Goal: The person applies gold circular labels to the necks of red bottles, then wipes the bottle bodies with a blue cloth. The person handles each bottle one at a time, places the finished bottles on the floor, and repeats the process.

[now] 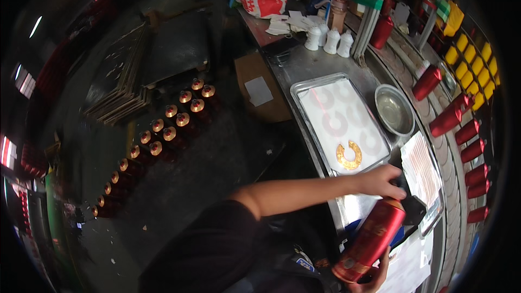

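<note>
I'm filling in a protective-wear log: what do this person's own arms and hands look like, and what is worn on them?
A dark short sleeve covers the left upper arm; the left forearm is bare. The left hand shows no glove. The right hand, partly hidden, shows no glove either; its sleeve cannot be made out.

Metal bench (299,68) (shiny where bare) | rimmed tray (320,80) | round metal bowl (396,108) | four white bottle-shaped pieces (330,43)
</note>
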Demonstrator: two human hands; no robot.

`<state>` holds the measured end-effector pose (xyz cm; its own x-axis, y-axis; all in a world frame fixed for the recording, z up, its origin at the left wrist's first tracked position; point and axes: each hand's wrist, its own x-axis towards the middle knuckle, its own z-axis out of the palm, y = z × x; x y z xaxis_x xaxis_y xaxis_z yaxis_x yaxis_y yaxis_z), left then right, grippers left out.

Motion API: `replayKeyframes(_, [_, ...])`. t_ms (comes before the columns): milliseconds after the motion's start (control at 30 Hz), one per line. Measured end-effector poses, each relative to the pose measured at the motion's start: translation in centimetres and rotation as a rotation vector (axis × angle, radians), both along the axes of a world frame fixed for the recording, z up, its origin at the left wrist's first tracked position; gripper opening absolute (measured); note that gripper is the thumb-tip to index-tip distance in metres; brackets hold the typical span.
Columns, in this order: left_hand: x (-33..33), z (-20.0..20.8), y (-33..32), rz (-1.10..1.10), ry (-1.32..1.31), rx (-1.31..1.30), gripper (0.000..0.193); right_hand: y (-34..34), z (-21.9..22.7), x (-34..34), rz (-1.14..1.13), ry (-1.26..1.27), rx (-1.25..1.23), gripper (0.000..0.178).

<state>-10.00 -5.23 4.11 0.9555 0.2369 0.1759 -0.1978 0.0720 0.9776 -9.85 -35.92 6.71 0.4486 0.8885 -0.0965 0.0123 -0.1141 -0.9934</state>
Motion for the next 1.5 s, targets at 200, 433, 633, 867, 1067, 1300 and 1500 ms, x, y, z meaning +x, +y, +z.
replayKeyframes(200, [-27.0, 2.7, 3.7, 0.549, 0.141, 0.306, 0.020, 12.2, 0.7, 2.6, 0.560, -1.158, -0.104, 0.105])
replayKeyframes(433, [-47.1, -9.0, -3.6, 1.739, 0.883, 0.942, 0.032, 16.2, 1.4, 1.9, 0.362, -0.751, -0.056, 0.093])
replayKeyframes(633, [-65.0, -19.8, 2.0, 2.111, 1.361, 0.891, 0.020, 14.6, -0.6, 5.3, 0.217, -0.839, -0.102, 0.073])
replayKeyframes(867, [-73.1, -25.6, 6.8, 2.111, 1.402, 0.784, 0.018, 13.0, -2.9, 9.6, 0.070, -0.908, -0.271, 0.067])
replayKeyframes(1067, [-73.9, -26.8, 8.3, 2.137, 1.472, 0.571, 0.026, 12.7, -5.0, 10.7, 0.089, -0.459, -0.181, 0.058])
replayKeyframes(1300, [-72.8, -24.4, 8.7, 2.089, 1.501, 0.761, 0.015, 11.4, -2.7, 8.1, -0.040, -0.194, -0.154, 0.061])
replayKeyframes(1500, [-57.2, -18.3, 15.3, 2.174, 0.631, 0.618, 0.019, 9.5, -1.8, 6.6, -0.152, -0.477, 0.049, 0.057])
